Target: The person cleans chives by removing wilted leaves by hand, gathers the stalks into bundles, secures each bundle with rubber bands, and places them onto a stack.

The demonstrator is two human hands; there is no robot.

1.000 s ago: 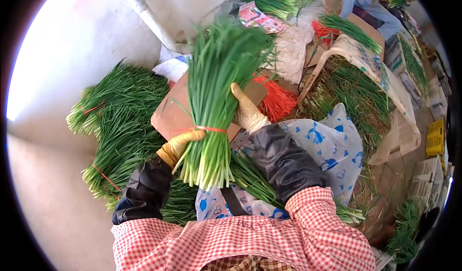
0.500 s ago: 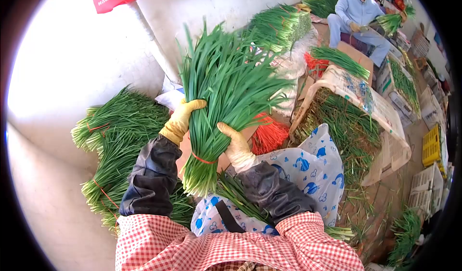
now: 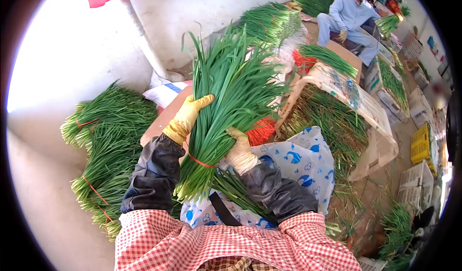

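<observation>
A thick bunch of Chinese chives [image 3: 226,93] is held up in front of me, leaf tips away and pale stem ends toward me. An orange-red band [image 3: 198,161] circles it near the stems. My left hand [image 3: 185,119], in a yellow glove, grips the bunch's left side with the thumb across the leaves. From the right, my gloved right hand [image 3: 240,151] clasps it, its fingertips partly covered by leaves. Beneath the bunch, loose chives [image 3: 243,196] lie on a white plastic sheet with blue prints [image 3: 303,163] over my lap.
Banded chive bunches [image 3: 115,141] are piled at left by the wall. Red ties [image 3: 262,130] lie beyond my right hand. A tipped cream crate [image 3: 337,86] with chive scraps stands at right. Farther back, a seated person [image 3: 351,16] holds chives near more bunches [image 3: 272,23].
The bunch has tilted, its stem end swinging left and toward me. Both hands still hold it. The seated person's near hand has lowered. My view has shifted slightly.
</observation>
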